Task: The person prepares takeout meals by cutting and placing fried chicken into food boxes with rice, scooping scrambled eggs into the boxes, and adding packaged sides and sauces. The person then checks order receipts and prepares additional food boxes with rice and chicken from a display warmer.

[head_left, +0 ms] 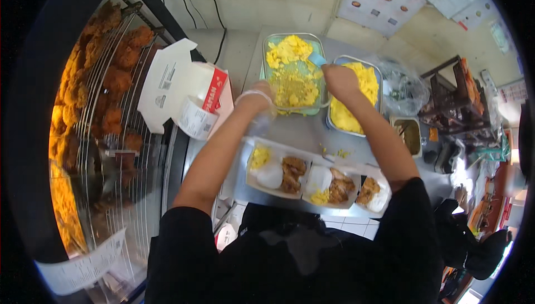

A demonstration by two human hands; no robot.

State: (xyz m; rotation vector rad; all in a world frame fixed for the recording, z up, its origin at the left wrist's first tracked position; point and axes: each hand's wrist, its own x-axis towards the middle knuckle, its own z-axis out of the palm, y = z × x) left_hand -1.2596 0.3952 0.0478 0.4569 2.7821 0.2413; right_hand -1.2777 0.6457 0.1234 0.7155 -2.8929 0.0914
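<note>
head | step: apparently scooping scrambled egg from left-hand tray on worktop | right hand: gripping blue scoop | left hand: gloved, by tray's rim, grasp unclear | next: likely calls for level scoop toward meal boxes

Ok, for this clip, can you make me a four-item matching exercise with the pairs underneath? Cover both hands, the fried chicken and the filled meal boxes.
Things
1. Right hand
2. Fried chicken
3. Filled meal boxes
4. Left hand

Places or states
A. In a row, nearest the person's body
B. At the left edge of the green-lined tray
C. Gripping a light blue utensil
D. At the far left of the view

Pairs: 1-C, 2-D, 3-A, 4-B
</note>
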